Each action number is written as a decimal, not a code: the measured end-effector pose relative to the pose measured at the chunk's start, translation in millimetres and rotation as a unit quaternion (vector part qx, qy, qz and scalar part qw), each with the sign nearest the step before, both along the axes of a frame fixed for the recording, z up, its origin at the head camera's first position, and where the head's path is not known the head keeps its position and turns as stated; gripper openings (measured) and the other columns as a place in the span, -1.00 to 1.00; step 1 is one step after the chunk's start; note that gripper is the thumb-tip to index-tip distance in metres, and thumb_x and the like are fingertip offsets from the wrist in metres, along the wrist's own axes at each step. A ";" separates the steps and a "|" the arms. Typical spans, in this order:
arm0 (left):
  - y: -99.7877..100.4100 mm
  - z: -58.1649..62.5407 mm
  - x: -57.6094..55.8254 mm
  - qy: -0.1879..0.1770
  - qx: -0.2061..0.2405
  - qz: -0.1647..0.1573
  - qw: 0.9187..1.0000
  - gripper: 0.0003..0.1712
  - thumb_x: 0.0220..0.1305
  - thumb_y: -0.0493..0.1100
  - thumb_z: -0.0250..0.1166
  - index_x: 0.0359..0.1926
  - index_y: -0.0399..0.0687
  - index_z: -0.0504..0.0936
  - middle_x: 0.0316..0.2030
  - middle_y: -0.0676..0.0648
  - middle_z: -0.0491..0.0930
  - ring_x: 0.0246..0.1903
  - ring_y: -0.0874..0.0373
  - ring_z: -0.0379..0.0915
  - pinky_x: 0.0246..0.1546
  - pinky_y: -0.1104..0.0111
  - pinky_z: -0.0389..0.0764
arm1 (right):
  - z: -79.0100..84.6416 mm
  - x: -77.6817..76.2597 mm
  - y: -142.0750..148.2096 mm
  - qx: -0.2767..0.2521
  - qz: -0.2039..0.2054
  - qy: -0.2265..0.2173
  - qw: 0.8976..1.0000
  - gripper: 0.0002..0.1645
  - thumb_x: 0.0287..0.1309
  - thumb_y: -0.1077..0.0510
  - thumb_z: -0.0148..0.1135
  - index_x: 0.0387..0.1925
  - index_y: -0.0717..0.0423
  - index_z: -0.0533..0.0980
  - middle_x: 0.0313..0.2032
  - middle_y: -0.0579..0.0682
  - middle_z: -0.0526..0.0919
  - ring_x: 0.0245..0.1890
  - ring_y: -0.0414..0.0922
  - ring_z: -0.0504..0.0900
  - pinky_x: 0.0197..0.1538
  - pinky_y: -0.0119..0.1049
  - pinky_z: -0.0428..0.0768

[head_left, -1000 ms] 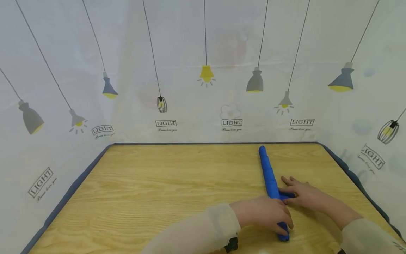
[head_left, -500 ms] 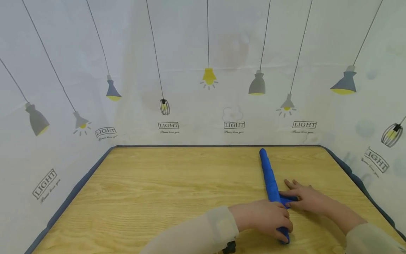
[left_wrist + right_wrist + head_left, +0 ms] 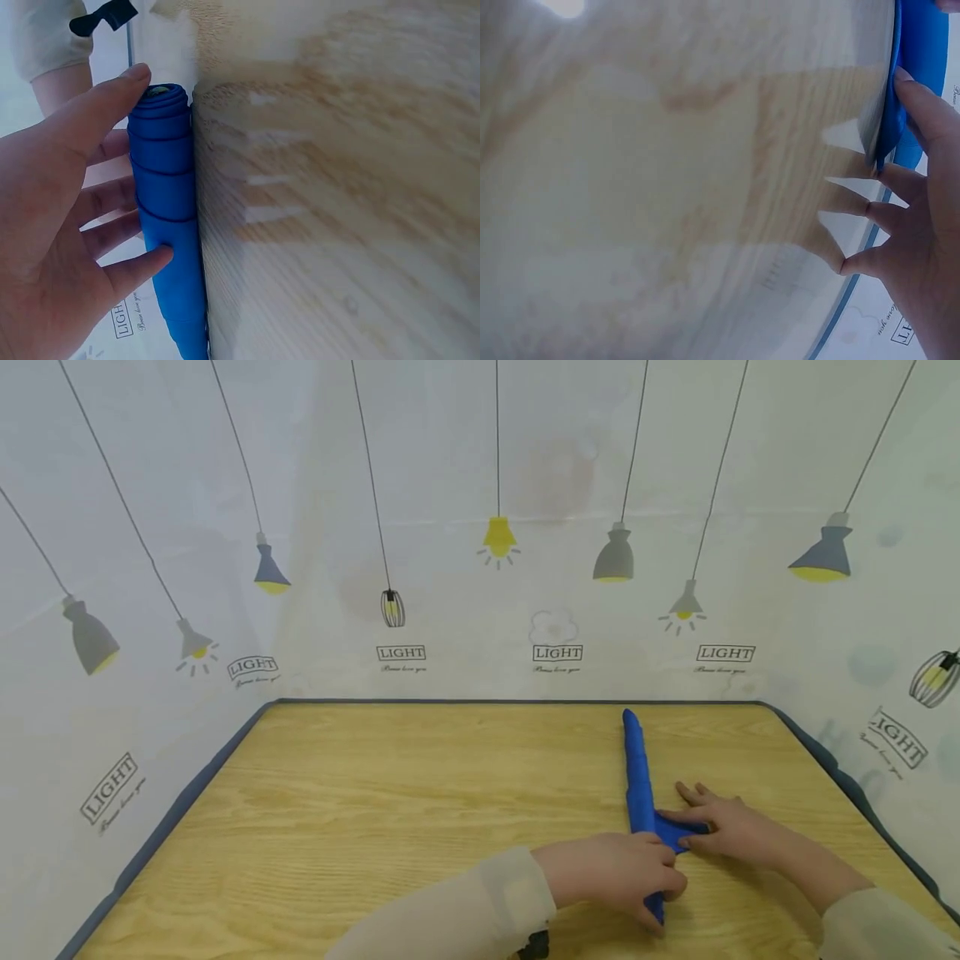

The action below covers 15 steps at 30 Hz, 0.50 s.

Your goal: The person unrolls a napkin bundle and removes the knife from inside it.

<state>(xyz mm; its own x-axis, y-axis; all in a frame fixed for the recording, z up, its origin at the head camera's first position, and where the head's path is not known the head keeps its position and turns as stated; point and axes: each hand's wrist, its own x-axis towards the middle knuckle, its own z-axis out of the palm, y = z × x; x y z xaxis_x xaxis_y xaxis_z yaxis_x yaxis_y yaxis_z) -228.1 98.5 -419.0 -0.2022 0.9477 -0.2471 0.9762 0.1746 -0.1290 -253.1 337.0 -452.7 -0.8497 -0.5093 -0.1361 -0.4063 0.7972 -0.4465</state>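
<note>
A blue sheet, rolled into a long, narrow, spiral-wound roll [image 3: 639,777], lies on the table and points away from me. My left hand [image 3: 615,872] grips the roll near its close end. In the left wrist view the thumb is at the coiled end of the roll [image 3: 165,180] and several fingers go behind it. A loose flat flap [image 3: 675,831] of the sheet sticks out to the right. My right hand [image 3: 738,833] rests beside it with fingers spread; its thumb [image 3: 922,101] touches the flap and the other fingertips reach the tabletop.
A wood-grain tabletop [image 3: 420,793] carries everything, with a dark edge [image 3: 525,701] at the back and sides. White walls [image 3: 420,468] printed with hanging lamps enclose it on three sides. Glossy reflections show on the table in both wrist views.
The near end of the roll has swung left with my left hand, so the roll stands straighter and more of the flap shows. My right hand has stayed nearly in place.
</note>
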 end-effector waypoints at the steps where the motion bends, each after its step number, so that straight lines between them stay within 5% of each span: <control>1: -0.9 -0.7 -0.6 0.000 -0.002 0.004 1.000 -0.57 0.22 0.39 0.17 -0.01 0.36 0.54 -0.06 0.28 0.40 0.00 0.39 0.26 0.10 0.62 0.17 | -0.1 -0.2 0.1 0.001 0.000 0.000 1.000 -0.35 0.20 -0.22 0.24 0.27 -0.07 0.50 0.38 0.44 0.09 0.33 0.53 -0.06 -0.01 0.65 -0.09; 7: -6.6 -5.0 -4.9 -0.003 -0.015 0.017 1.000 -0.46 0.21 0.38 0.19 0.19 0.47 0.51 0.06 0.24 0.36 0.02 0.38 0.22 0.07 0.61 0.23 | -0.2 -0.8 0.4 -0.005 0.000 -0.005 1.000 -0.34 0.19 -0.24 0.23 0.27 -0.09 0.49 0.38 0.44 0.08 0.33 0.53 -0.06 -0.01 0.65 -0.12; 15: -21.2 -2.2 -3.2 -0.008 -0.004 0.016 1.000 -0.47 0.21 0.35 0.23 0.18 0.44 0.55 0.01 0.19 0.35 -0.07 0.36 0.21 0.01 0.60 0.27 | -0.8 -0.8 -0.8 -0.011 -0.003 -0.001 1.000 -0.36 0.18 -0.23 0.25 0.25 -0.10 0.51 0.38 0.45 0.09 0.32 0.54 -0.07 -0.02 0.66 -0.13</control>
